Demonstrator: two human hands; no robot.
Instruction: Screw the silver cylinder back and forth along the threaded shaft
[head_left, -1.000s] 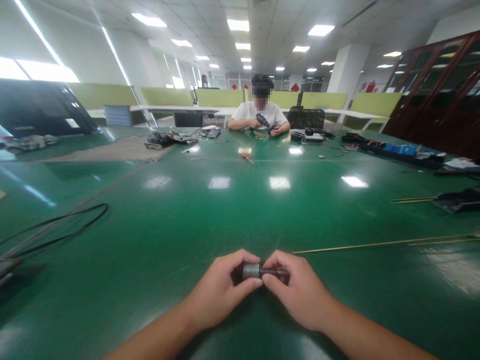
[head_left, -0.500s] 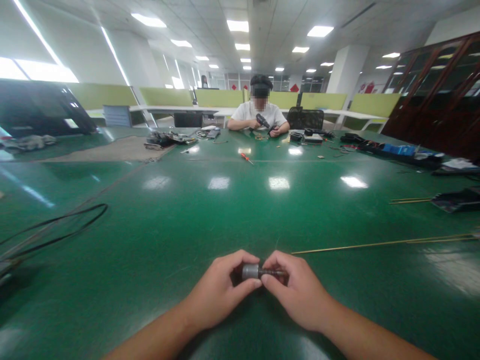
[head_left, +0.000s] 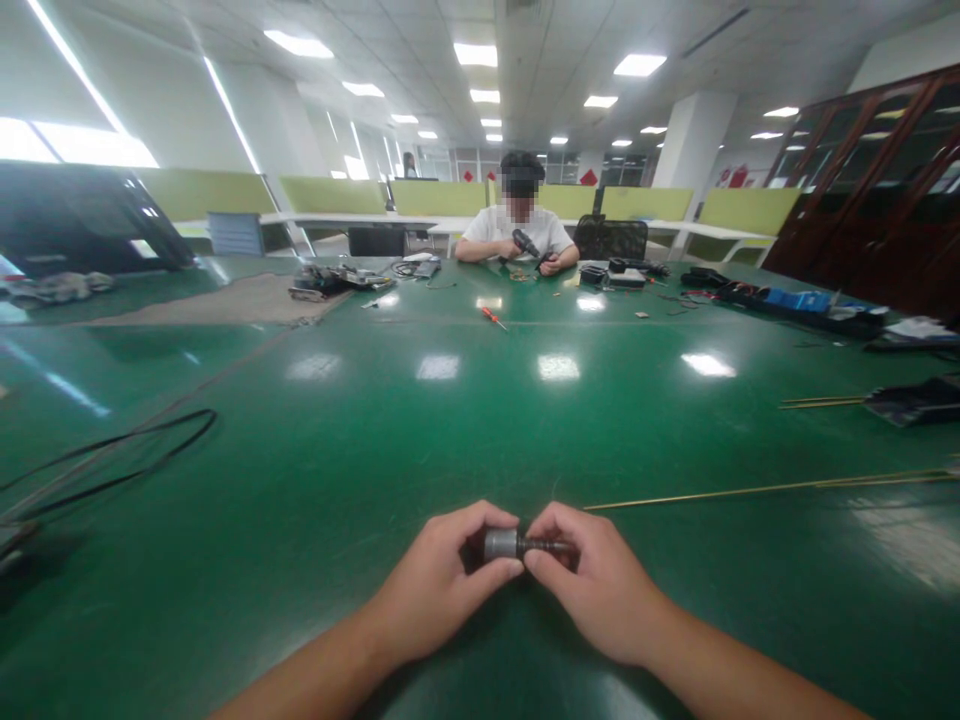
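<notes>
Low in the middle of the head view, a small part with a grey metal cylinder [head_left: 501, 544] and a thin dark ridged shaft [head_left: 547, 545] lies level between my two hands. My left hand [head_left: 446, 570] is closed around the cylinder, thumb in front and forefinger behind. The thumb and fingers of my right hand [head_left: 589, 575] pinch the shaft, close beside the cylinder. The two hands almost touch, and my right fingers and palm partly hide the shaft's far end.
Thin brass-coloured rods [head_left: 720, 494] lie to the right on the green table [head_left: 420, 440]. A black cable loop [head_left: 172, 435] is at left. Farther off lies an orange screwdriver [head_left: 492, 317]. Across the table a person [head_left: 517, 225] holds a power drill [head_left: 525, 242].
Almost nothing differs. Both hands keep their hold on the part, with only a very slight shift of my right fingers.
</notes>
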